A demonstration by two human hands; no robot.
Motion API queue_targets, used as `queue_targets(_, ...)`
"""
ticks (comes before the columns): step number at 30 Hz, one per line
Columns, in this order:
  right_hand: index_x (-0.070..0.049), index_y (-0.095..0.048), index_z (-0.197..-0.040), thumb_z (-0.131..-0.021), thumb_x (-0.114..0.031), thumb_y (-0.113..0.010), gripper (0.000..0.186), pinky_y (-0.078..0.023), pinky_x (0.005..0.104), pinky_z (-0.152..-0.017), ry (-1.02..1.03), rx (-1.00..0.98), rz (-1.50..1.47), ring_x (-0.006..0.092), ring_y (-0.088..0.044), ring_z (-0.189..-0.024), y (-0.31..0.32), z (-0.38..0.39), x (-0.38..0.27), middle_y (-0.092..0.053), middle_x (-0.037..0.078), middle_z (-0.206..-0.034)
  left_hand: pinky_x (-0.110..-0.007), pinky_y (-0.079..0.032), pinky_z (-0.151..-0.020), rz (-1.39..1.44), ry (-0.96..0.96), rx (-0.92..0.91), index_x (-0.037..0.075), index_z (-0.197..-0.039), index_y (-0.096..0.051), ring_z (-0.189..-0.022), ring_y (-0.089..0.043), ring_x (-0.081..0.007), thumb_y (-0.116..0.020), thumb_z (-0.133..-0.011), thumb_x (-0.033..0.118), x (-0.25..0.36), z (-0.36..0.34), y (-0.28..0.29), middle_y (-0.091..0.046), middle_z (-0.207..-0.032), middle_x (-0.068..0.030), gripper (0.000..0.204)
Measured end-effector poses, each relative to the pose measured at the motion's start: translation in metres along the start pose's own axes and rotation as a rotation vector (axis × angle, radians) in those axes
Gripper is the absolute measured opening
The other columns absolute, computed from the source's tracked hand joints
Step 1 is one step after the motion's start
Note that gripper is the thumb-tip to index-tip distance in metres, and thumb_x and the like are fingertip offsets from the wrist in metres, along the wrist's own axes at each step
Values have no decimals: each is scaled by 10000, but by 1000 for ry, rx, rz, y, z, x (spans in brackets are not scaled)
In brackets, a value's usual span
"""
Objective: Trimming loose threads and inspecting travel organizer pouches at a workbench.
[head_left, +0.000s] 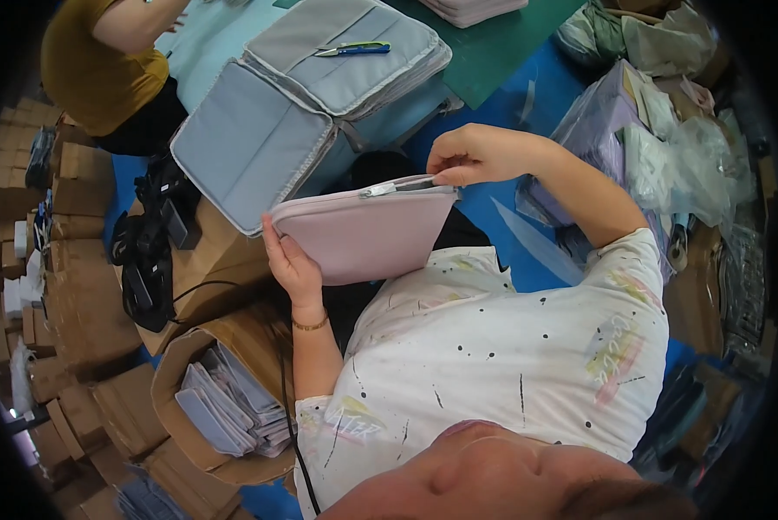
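A pale pink zip sleeve (371, 238), shaped like a laptop case, is held tilted in front of my body. My left hand (293, 264) grips its left side, thumb lying on the front face. At the upper right corner, my right hand (462, 160) pinches the zipped edge between thumb and fingers. A pale zipper slider (378, 190) sits along the top edge, where a narrow gap shows to its right. Beyond it, grey-blue sleeves (250, 143) lie stacked on the table, and blue-and-green thread snips (354, 49) rest on the top one.
A carton (224, 468) of pale flat pieces stands at my lower left. Black straps (146, 251) lie on a cardboard box. Plastic-wrapped bundles (597, 121) are piled at right. Another person's arm (137, 22) reaches over the table at far left. More pink sleeves (475, 9) lie at the back.
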State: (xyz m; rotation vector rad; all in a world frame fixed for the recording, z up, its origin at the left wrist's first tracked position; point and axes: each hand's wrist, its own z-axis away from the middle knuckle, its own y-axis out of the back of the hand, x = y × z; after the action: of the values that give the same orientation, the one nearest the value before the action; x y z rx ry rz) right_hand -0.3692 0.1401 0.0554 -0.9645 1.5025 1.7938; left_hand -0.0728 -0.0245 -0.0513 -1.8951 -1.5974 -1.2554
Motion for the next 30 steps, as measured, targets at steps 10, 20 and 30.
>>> queue_targets(10, -14, -494, -828, -711, -47, -659, 205, -444, 307, -569, -67, -209, 163, 225, -565, -643, 11, 15, -6, -561, 97, -707, -345, -363, -1007, -81, -103, -172, -28, -1360, -392, -1179, -507, -270, -385, -989, 151, 28, -6, -19, -517, -1295, -190, 412)
queue_targets(20, -47, -511, -772, -731, -29, -737, 231, -442, 273, -517, 163, 535, 205, 166, -507, -592, -30, 20, 15, -500, 48, -735, -331, -413, -963, -177, -69, -51, -27, -1357, -400, -1150, -545, -284, -385, -984, 129, 26, -8, -16, -513, -1316, -190, 405)
queue_targets(30, -46, -630, -993, -733, -76, -752, 288, -468, 257, -631, 464, 798, 391, 204, -562, -718, -57, 24, 28, -571, 84, -859, -322, -406, -967, -141, -59, -28, -33, -1355, -400, -1149, -542, -275, -384, -979, 113, 22, -6, -14, -521, -1305, -183, 403)
